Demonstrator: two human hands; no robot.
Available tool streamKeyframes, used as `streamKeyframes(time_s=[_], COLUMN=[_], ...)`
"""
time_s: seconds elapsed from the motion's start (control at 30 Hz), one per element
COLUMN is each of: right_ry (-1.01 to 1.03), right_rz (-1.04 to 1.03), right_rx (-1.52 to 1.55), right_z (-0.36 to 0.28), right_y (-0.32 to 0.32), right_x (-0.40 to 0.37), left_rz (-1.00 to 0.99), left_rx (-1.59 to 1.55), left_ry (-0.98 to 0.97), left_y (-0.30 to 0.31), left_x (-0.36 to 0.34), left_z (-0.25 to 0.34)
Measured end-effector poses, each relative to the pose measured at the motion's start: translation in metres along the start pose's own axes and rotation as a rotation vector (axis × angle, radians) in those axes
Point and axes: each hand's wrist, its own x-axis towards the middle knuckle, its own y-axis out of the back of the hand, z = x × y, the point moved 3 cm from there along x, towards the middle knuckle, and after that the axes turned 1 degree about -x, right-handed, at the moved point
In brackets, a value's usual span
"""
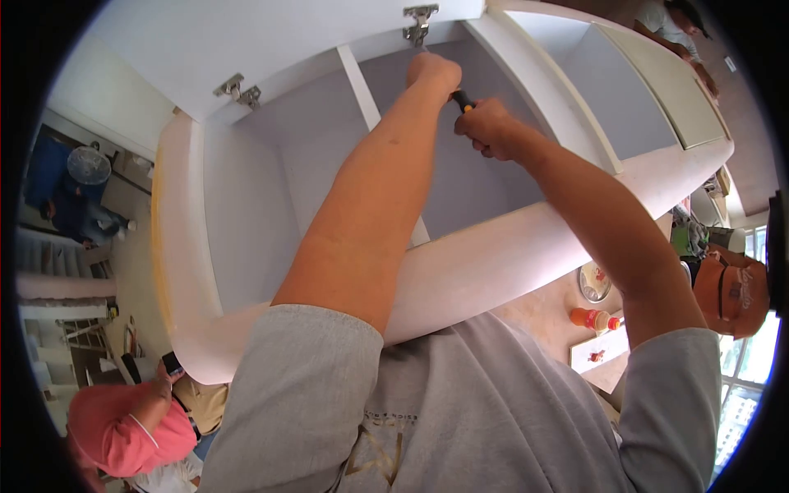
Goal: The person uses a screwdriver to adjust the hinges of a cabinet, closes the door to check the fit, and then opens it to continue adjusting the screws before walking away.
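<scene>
My right hand (489, 129) is closed around the black and orange handle of a screwdriver (462, 100). Up and to the left of it, my left hand (434, 72) is closed along the line of the screwdriver's shaft, just below a metal hinge (419, 25). A thin bit of metal shows between that hand and the hinge; the fingers themselves are mostly hidden. The hinge sits where the raised white door (304, 33) meets the cabinet (485, 246). A second hinge (237, 90) is farther left on the same door.
A narrow divider (359, 86) splits the grey cabinet interior. To the right are a bottle with orange-red contents (590, 318), a round metal lid or tray (594, 281) and an orange bag (731, 292). A person in a red shirt (123, 427) is at lower left; another person (674, 33) is at upper right.
</scene>
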Motion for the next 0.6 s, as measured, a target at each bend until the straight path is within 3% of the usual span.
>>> streamKeyframes(time_s=[0.17,0.23,0.33,0.43,0.47,0.5,0.53,0.6], right_ry=[-0.001,-0.004,0.081,0.261,0.338,0.396,0.452,0.487], right_rz=[0.030,0.071,0.027,0.185,0.249,0.308,0.368,0.406], right_rx=[-0.230,-0.408,-0.649,-0.506,-0.454,-0.350,-0.244,-0.014], right_z=[-0.012,-0.024,-0.034,-0.027,-0.024,-0.021,-0.018,-0.008], right_y=[0.001,0.007,0.015,0.034,0.042,0.051,0.059,0.070], right_x=[-0.006,-0.027,-0.064,-0.094,-0.104,-0.119,-0.136,-0.163], left_rz=[-0.007,0.231,0.644,1.101,1.095,1.242,1.300,1.542], left_rx=[0.149,0.340,0.257,0.280,0.340,0.356,0.456,0.692], left_ry=[0.023,-0.045,-0.302,-0.605,-0.584,-0.769,-0.729,-0.826], left_y=[0.018,0.037,0.096,0.178,0.206,0.249,0.253,0.298], left_x=[-0.031,-0.038,-0.064,-0.097,-0.116,-0.097,-0.140,-0.120], left_z=[0.016,0.024,0.066,0.116,0.136,0.147,0.173,0.187])
